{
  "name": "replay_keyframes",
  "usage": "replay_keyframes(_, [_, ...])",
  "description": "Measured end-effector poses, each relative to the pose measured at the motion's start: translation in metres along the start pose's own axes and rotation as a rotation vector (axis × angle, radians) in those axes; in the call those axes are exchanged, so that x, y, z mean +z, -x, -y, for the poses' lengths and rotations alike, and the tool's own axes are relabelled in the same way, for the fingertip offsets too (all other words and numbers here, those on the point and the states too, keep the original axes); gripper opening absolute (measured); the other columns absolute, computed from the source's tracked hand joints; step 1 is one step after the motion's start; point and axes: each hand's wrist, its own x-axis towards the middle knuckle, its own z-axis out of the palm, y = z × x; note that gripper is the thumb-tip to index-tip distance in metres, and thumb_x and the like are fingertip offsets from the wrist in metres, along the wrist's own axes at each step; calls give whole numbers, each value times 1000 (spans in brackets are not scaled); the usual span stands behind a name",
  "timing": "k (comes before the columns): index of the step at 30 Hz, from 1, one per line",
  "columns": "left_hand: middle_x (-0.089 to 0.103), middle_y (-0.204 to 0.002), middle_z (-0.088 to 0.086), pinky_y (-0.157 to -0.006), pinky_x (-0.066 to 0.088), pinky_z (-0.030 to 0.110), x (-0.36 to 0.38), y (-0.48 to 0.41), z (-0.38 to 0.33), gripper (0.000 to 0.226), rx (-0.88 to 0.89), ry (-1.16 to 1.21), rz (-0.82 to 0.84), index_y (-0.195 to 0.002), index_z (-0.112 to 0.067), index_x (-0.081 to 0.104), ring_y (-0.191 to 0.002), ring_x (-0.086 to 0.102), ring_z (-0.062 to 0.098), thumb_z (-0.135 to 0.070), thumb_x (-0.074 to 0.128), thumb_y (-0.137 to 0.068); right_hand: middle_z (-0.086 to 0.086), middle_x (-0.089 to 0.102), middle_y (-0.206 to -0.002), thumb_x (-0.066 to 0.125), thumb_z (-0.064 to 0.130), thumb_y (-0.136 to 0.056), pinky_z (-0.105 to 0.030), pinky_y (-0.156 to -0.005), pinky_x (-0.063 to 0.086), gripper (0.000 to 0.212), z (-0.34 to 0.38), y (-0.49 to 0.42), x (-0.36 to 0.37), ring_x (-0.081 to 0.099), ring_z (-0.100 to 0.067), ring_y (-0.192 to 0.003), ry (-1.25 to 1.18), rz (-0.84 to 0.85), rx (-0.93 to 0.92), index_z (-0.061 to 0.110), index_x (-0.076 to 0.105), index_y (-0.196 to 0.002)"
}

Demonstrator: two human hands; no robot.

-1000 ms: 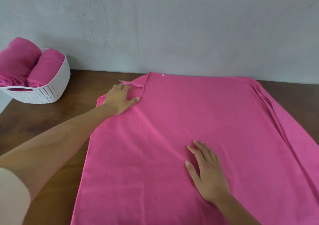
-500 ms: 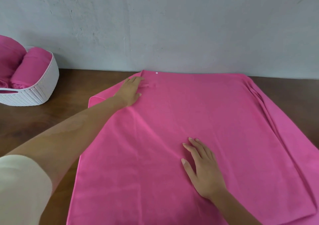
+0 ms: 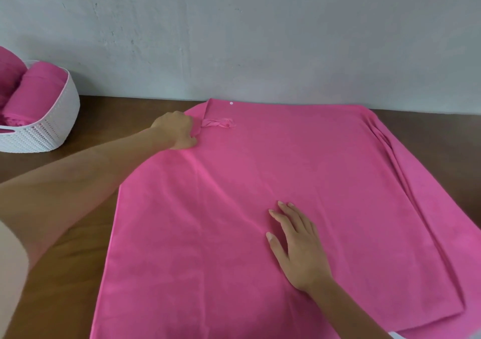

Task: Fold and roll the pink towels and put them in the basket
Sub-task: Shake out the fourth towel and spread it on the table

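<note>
Looking at one big hot-pink cloth towel (image 3: 286,172) here, spread flat over most of the brown wooden counter (image 3: 78,247), far edge right up against the grey plaster wall (image 3: 260,39). Doubled over along the right side, layered edges showing there.

Left hand (image 3: 178,133) up at the far-left corner of that towel, and different from half a second ago: back then lying flat with fingers stretched out over the corner, now curled up and gripping the cloth at the edge, knuckles up. Also new: a small crumpled pink tab (image 3: 218,124) poking out just right of the hand, below a tiny white snap dot (image 3: 231,103) near the far hem.

Right hand (image 3: 299,245) basically unchanged, same spot as before: palm down on the middle of the towel, fingers straight and a bit spread, pressing flat, holding nothing.

Off at the far left, well apart from the spread towel: a white woven-look plastic basket (image 3: 52,125) sitting on the counter by the wall, with rolled-up pink towels (image 3: 39,91) already tucked inside, at least two visible, cut off by the frame edge. Cream sleeve (image 3: 10,273) at bottom left.
</note>
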Motion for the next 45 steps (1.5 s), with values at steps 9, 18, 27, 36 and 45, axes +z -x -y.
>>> replay_keyframes(9, [61, -99, 22, -65, 45, 42, -29, -14, 51, 15, -254, -17, -350, -100, -4, 63, -89, 62, 43, -14, 54, -94, 18, 21, -164, 30, 57, -104, -35, -125, 17, 54, 0, 0, 1, 4, -3, -153, -5, -8, -4, 36, 36, -152])
replay_keyframes(18, [54, -98, 28, -60, 41, 48, -8, -18, 52, 10, -136, 77, -511, -95, 5, 53, -88, 54, 46, -3, 55, -88, 17, 23, -163, 30, 58, -103, -34, -124, 16, 54, -1, 0, 2, 5, -3, -153, -11, -28, -9, 35, 38, -151])
replay_keyframes(27, [27, -162, 19, -121, 22, 53, 46, -35, 68, 63, -232, 254, -148, -154, -10, 35, -149, 25, 40, -48, 38, -105, 18, 21, -164, 34, 56, -104, -34, -124, 15, 52, -2, 1, 3, 4, -3, -153, -13, -17, -6, 36, 37, -152])
replay_keyframes(36, [53, -136, 23, -106, 39, 53, 28, -17, 56, 54, -248, 157, -267, -134, -5, 54, -126, 50, 42, -43, 58, -96, 16, 23, -163, 30, 59, -103, -34, -124, 16, 55, -2, 1, 4, 6, -4, -153, -37, -44, -24, 34, 39, -151])
replay_keyframes(45, [65, -108, 16, -87, 50, 49, 25, 59, -34, 24, -21, 183, -428, -111, -9, 66, -101, 59, 37, -26, 58, -96, 10, 39, -156, 35, 55, -102, -38, -122, 27, 54, -14, 5, 5, 27, -12, -149, -98, -78, -46, 26, 49, -145])
